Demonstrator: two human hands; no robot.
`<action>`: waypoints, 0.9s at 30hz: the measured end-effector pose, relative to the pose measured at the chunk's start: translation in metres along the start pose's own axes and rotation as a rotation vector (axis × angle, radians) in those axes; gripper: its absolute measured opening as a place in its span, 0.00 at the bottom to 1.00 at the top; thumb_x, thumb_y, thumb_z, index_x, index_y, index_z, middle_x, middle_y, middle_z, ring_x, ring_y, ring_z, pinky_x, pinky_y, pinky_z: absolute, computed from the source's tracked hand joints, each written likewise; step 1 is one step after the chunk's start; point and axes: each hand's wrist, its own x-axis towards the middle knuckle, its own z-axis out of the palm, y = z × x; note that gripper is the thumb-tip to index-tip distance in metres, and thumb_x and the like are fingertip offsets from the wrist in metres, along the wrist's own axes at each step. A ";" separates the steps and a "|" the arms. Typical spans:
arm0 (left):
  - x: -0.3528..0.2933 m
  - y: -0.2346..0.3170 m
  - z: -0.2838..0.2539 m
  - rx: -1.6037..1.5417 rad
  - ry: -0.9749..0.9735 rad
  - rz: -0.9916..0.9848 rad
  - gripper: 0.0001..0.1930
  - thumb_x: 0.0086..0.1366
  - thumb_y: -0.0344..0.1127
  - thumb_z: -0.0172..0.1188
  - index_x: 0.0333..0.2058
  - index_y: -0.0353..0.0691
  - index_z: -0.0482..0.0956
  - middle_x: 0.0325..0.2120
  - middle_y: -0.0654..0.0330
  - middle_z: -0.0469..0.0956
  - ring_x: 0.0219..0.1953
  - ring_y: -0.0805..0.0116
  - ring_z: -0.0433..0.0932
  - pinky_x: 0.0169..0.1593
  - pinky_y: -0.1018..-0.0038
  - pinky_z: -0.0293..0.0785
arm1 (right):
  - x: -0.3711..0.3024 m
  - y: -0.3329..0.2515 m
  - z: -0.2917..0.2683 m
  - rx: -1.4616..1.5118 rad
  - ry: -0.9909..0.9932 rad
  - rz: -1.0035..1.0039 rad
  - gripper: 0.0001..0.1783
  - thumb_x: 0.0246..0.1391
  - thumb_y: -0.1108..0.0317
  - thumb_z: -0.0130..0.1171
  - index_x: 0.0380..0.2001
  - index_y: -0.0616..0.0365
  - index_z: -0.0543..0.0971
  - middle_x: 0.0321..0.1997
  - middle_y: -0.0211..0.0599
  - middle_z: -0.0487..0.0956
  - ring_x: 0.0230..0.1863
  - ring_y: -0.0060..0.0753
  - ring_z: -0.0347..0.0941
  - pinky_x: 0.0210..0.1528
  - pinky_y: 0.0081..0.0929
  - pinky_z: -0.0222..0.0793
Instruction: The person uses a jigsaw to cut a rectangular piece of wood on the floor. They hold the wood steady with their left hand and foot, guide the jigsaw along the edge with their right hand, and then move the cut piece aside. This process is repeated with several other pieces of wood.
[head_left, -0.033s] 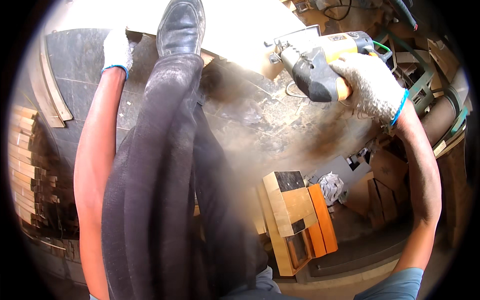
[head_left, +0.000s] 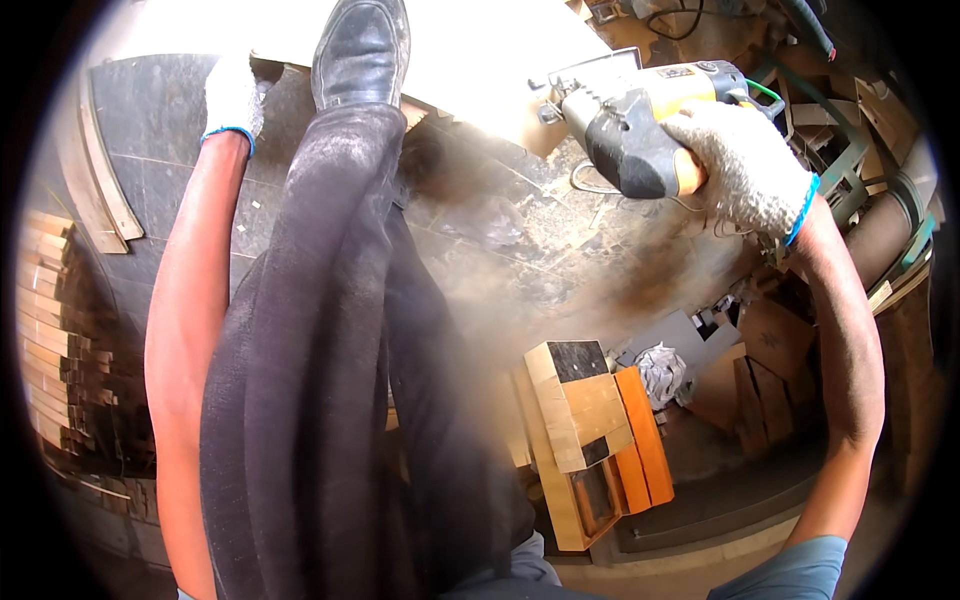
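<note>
At upper right: fingers of the right hand (head_left: 745, 165), gloved in white, curled around a yellow-and-black power tool (head_left: 625, 135), which sits at the right edge of a bright pale panel (head_left: 490, 55). At upper left: left hand (head_left: 232, 95), likewise gloved, at the panel's near edge; cannot tell whether its fingers pinch. Between the hands: one black shoe (head_left: 362, 55), over the panel. Lower right: pale wooden block (head_left: 592, 405), orange piece beside it (head_left: 645, 440). Far left: stacked wood strips (head_left: 45, 340).
</note>
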 end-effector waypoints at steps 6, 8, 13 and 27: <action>0.004 -0.016 -0.022 -0.125 -0.031 -0.056 0.34 0.72 0.56 0.60 0.66 0.39 0.70 0.59 0.53 0.75 0.59 0.59 0.77 0.60 0.57 0.75 | 0.012 -0.011 -0.004 0.103 0.104 -0.123 0.20 0.42 0.74 0.70 0.42 0.60 0.82 0.42 0.50 0.83 0.46 0.57 0.79 0.51 0.42 0.75; 0.020 -0.022 -0.008 -0.277 -0.035 -0.098 0.34 0.72 0.57 0.60 0.66 0.39 0.70 0.59 0.53 0.75 0.59 0.60 0.77 0.60 0.57 0.75 | -0.002 -0.011 -0.004 0.094 0.047 -0.027 0.20 0.42 0.74 0.70 0.42 0.60 0.82 0.42 0.50 0.82 0.46 0.57 0.79 0.51 0.42 0.75; 0.014 -0.007 0.002 -0.247 -0.030 -0.123 0.34 0.71 0.58 0.60 0.65 0.37 0.71 0.58 0.53 0.76 0.58 0.60 0.77 0.59 0.58 0.76 | -0.009 -0.006 0.006 0.045 0.045 0.017 0.20 0.40 0.74 0.70 0.42 0.60 0.82 0.40 0.49 0.82 0.45 0.58 0.79 0.50 0.42 0.75; 0.000 0.036 0.008 -0.160 0.143 -0.339 0.36 0.70 0.61 0.61 0.61 0.34 0.75 0.55 0.51 0.78 0.54 0.61 0.80 0.57 0.61 0.79 | -0.004 -0.018 0.005 -0.052 0.046 -0.063 0.17 0.43 0.75 0.66 0.40 0.55 0.83 0.37 0.44 0.83 0.43 0.52 0.81 0.47 0.40 0.76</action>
